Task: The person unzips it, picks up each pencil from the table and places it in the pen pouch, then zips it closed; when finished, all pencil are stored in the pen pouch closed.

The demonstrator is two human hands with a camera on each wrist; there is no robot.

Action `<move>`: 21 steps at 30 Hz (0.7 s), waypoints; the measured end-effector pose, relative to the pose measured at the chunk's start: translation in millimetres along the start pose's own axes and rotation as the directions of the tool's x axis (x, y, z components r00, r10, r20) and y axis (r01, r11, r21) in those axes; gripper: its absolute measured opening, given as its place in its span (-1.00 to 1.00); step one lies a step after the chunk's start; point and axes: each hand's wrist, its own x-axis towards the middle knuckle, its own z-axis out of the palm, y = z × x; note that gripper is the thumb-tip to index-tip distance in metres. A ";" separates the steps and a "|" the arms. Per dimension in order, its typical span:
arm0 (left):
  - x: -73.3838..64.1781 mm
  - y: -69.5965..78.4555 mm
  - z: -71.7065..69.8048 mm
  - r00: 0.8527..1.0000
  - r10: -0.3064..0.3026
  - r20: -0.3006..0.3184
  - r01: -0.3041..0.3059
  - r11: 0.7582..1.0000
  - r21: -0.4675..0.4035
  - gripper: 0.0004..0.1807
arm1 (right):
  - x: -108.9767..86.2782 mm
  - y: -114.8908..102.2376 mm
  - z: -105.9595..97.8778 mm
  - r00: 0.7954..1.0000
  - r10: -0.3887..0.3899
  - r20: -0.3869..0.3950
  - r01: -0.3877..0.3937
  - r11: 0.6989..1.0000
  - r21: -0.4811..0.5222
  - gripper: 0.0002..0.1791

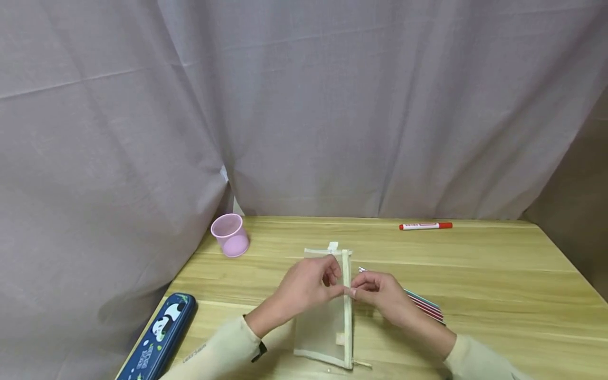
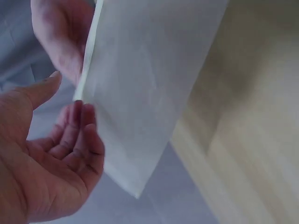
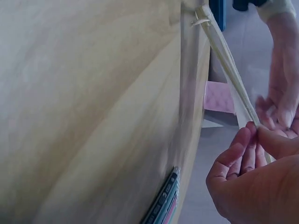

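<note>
A translucent zipper pouch (image 1: 319, 330) with a cream zipper edge stands between both hands, its long zipped side toward the right. My right hand (image 1: 387, 298) pinches that edge near its middle between thumb and fingers. From the other side, my left hand (image 1: 306, 282) reaches to the same spot, thumb stretched toward the right thumb. In the left wrist view its thumb is lifted apart from the loosely bent fingers (image 2: 88, 140), whose tips lie right at the pouch edge. A zipper pull (image 3: 202, 21) hangs at the pouch's near end. Several slim pens (image 1: 425, 306) lie beyond the right wrist, partly hidden.
A pink cup (image 1: 233, 238) stands at the back left. At the left table edge lies a navy pencil case (image 1: 161, 335) with a panda picture. A red and white marker (image 1: 425, 226) lies near the back edge. Grey curtain (image 1: 313, 105) hangs behind the table.
</note>
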 end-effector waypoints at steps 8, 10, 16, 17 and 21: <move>-31.3 4.0 22.0 0.996 -0.086 0.015 0.086 0.996 0.000 -0.49 | -1.0 -2.7 9.8 1.000 -0.017 0.016 0.016 0.996 0.091 -0.67; -31.9 2.5 24.4 0.995 -0.103 0.012 0.104 0.994 -0.040 -0.57 | -0.4 -3.5 12.4 0.999 -0.033 0.017 0.031 0.994 0.102 -0.68; -32.2 -1.1 25.6 0.987 -0.153 0.042 0.159 0.965 -0.211 -0.81 | 2.8 -1.5 17.8 0.997 -0.077 0.000 0.076 0.993 0.091 -0.73; -32.7 -1.3 25.6 0.986 -0.158 0.047 0.164 0.960 -0.228 -0.83 | 3.5 -0.9 18.4 0.997 -0.080 0.000 0.080 0.993 0.085 -0.74; -35.1 -2.7 25.0 0.982 -0.180 0.061 0.190 0.943 -0.273 -0.90 | 5.3 0.2 19.6 0.996 -0.091 0.014 0.090 0.993 0.081 -0.78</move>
